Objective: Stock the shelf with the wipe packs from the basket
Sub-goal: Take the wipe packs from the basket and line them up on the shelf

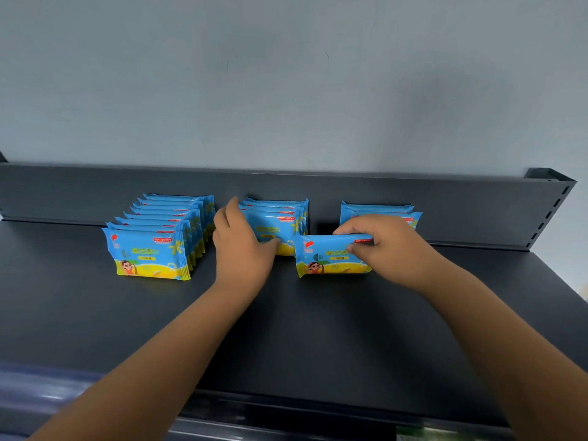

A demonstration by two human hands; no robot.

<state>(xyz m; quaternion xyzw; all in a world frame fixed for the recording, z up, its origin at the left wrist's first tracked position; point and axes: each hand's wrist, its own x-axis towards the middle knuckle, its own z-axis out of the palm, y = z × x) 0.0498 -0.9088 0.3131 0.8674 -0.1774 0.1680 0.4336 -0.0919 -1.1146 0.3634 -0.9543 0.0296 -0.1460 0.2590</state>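
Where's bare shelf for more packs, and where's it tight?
Bare: the shelf deck in front of all three rows, the strip left of the left row, and right of the right row. Crowded: between middle row and right row, where the right hand pinches the held pack; the left hand grips the middle row.

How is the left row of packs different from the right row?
The left row is long, with many packs; the right row shows only two. The left row reaches well forward on the shelf; the right row sits near the back panel, partly hidden by the right hand. Both are the same blue-and-yellow packs, standing upright.
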